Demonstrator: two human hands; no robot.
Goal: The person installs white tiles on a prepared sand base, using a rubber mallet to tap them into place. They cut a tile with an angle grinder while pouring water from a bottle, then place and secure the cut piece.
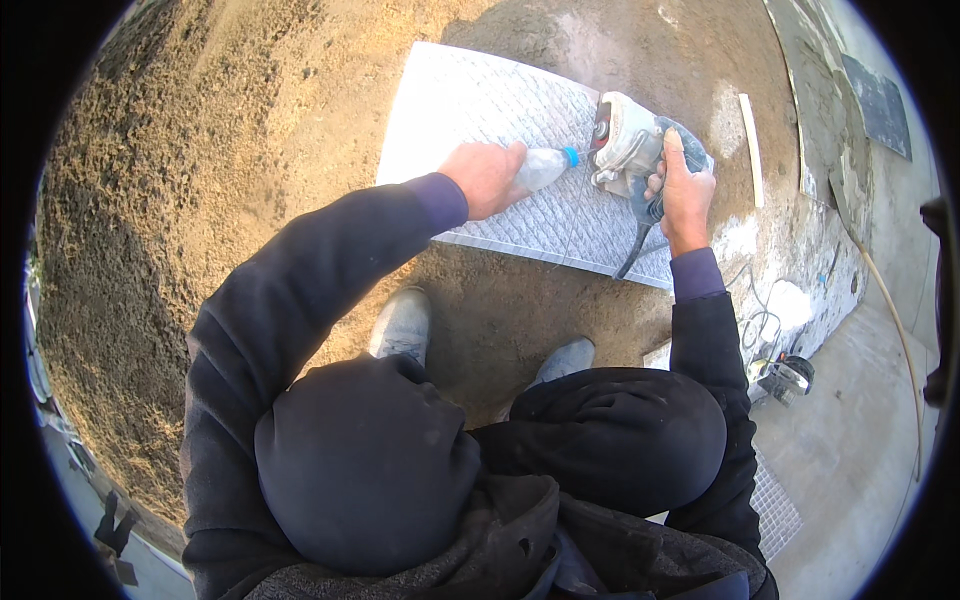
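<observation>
My left hand (pixel 487 178) is wrapped round a clear plastic bottle (pixel 541 168) with a blue cap, tipped on its side. The cap points right, toward the blade guard of a dusty handheld power saw (pixel 628 140). My right hand (pixel 686 196) grips the saw's handle, thumb on top, and a dark cord runs down from its rear. Beneath both lies a large pale tile (pixel 480 110) with diagonal ridges, flat on the soil. The saw rests over its right part, where a thin line runs across the tile toward the near edge. The blade is mostly hidden by the guard.
Brown soil (pixel 200 150) surrounds the tile. A narrow white strip (pixel 751 150) lies right of the saw. Farther right are concrete paving, a tan hose (pixel 890 300), a dark slab (pixel 878 105) and another tool (pixel 787 378) with a cord. My knees and shoes are close to the tile's near edge.
</observation>
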